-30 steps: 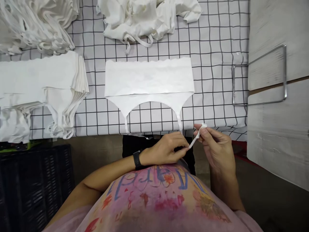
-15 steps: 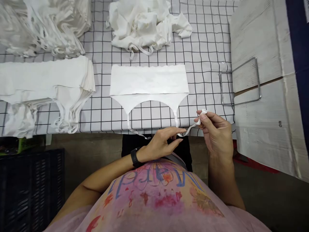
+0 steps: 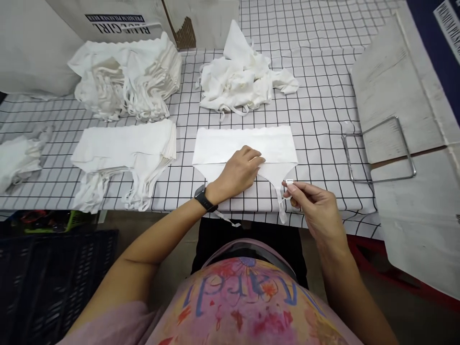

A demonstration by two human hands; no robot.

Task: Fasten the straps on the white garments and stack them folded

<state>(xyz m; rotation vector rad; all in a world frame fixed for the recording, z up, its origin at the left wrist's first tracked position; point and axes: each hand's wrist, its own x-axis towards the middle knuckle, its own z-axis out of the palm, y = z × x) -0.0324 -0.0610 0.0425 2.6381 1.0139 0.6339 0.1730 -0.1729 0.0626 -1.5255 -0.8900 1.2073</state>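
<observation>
A white garment [image 3: 276, 143] with two thin straps lies flat on the checked tablecloth [image 3: 323, 96] in front of me. My left hand [image 3: 239, 170], with a black watch on the wrist, rests flat on the middle of the garment, fingers stretched out. To the right, my right hand [image 3: 312, 206] pinches the end of the garment's right strap [image 3: 281, 203] between thumb and forefinger, just above the table's front edge. The left strap hangs over the edge below my left wrist.
A neat stack of the same white garments [image 3: 125, 148] lies to the left, another stack [image 3: 129, 79] behind it, and a loose heap [image 3: 240, 81] at the back. A wire frame [image 3: 377, 148] and grey board [image 3: 395, 86] sit at right. A dark crate [image 3: 50, 278] stands under the table.
My left hand let go of the strap and moved up onto the garment, lying flat. My right hand kept the strap end and lifted it to the table edge. The view tilted up.
</observation>
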